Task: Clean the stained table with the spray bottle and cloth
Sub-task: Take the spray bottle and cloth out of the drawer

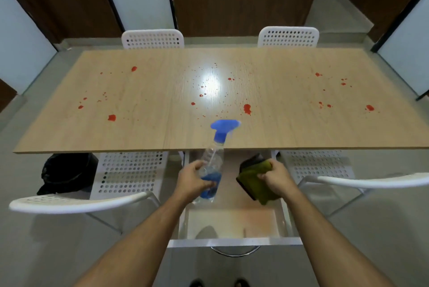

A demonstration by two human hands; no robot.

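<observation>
Fingers of left hand (193, 181) curled round spray bottle (212, 166); right hand (275, 178) grips cloth (254, 183).

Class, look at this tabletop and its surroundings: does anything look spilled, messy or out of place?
Yes. Red splatters are scattered across the wooden table, left, centre and right, none wiped yet. Below its near edge a white drawer stands pulled open. The left hand grips the spray bottle; the right hand grips a green cloth.
</observation>
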